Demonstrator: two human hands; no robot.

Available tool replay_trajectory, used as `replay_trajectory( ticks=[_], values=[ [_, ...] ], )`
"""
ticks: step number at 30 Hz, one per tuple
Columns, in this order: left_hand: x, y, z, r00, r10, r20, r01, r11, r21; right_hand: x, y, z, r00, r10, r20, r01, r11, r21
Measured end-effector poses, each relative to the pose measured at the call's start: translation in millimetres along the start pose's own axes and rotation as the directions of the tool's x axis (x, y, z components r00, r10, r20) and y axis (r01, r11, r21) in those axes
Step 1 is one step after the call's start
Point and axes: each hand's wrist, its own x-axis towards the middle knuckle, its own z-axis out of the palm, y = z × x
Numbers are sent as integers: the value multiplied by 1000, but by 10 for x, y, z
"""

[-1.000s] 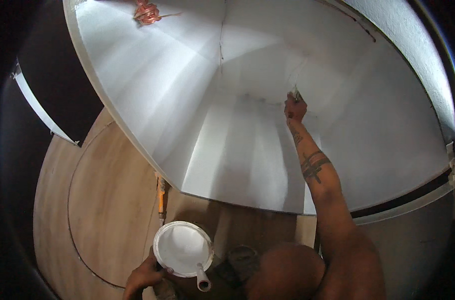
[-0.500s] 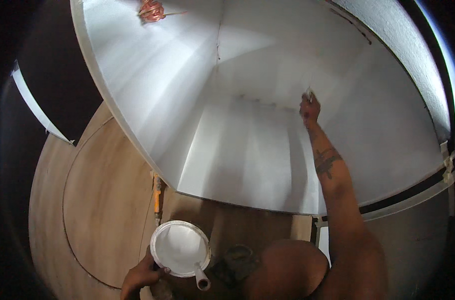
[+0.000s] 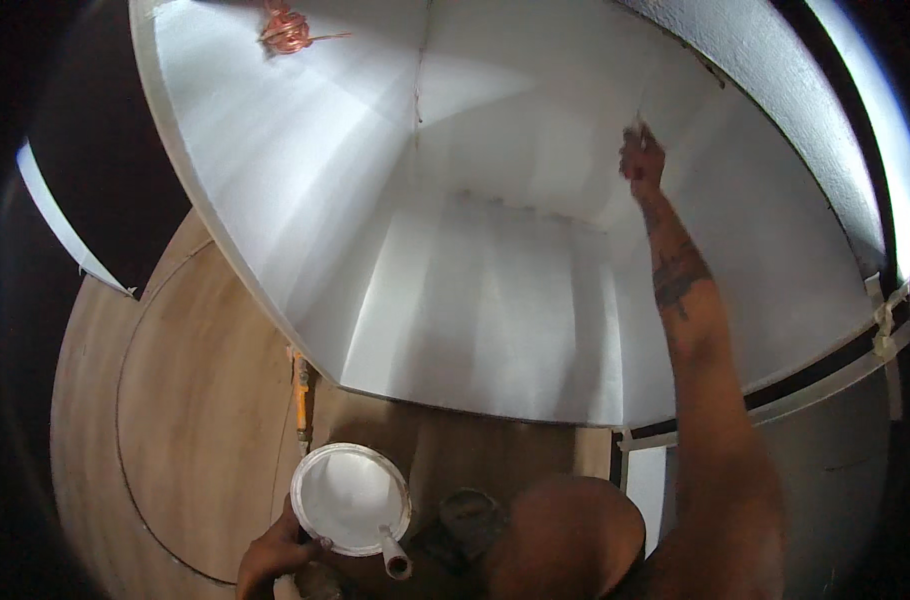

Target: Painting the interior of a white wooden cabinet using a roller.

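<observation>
One white bucket [image 3: 351, 449] sits against the left grip [image 3: 278, 551].

Head camera, one view: wide fisheye, left unit of a head-worn pair, upright, unmirrored. Looks down and forward from the person's head into a white enclosure [image 3: 495, 310]. Low in frame, near: white bucket [image 3: 351, 447], left hand [image 3: 278, 552]. Farther off, upper right: right hand [image 3: 643, 160]. Corners dark; straight edges bowed toward the rim.
</observation>
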Motion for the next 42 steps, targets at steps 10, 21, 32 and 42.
replay_trajectory(
  ticks=[10, 21, 32, 42],
  values=[
    [26, -59, -45, 1000, -11, -5, 11, 988, 156, -1618, 1983, 3, 981, 186, 62, -132, 858, -496],
    [-19, 25, 50, 998, -40, -55, 45, 995, 84, -333, -231, 992, 992, 84, 93, -102, 970, 222],
    [21, 28, -13, 999, 10, -53, 5, 961, 276, -1762, 1736, 583, 1000, -2, 27, 15, 871, -490],
    [98, -67, -74, 999, 44, 6, -45, 998, 40, -209, 294, -421, 993, 45, -108, -46, 999, -13]
  ],
)
